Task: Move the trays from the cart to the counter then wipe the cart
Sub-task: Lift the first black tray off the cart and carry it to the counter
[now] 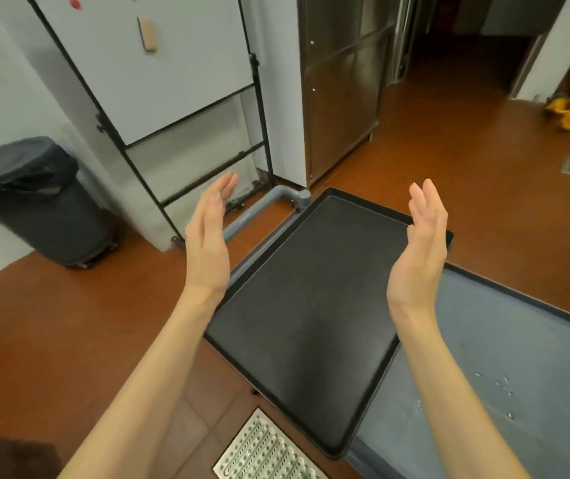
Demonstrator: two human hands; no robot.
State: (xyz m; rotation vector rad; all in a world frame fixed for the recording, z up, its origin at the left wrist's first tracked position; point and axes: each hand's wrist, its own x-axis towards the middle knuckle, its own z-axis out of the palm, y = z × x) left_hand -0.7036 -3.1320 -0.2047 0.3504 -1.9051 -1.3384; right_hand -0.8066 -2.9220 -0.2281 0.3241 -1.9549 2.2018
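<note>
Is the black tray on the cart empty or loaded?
Empty: the black tray shows only bare dark surface; both hands hover open above it.

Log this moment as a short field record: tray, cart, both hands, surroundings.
tray: one black tray lying flat on the cart, its left edge overhanging
cart: grey top with water droplets right of the tray
left hand: open, fingers straight, raised above the tray's left side, holding nothing
right hand: open, palm inward, above the tray's right side
surroundings: lined bin on the left, metal floor drain below
</note>
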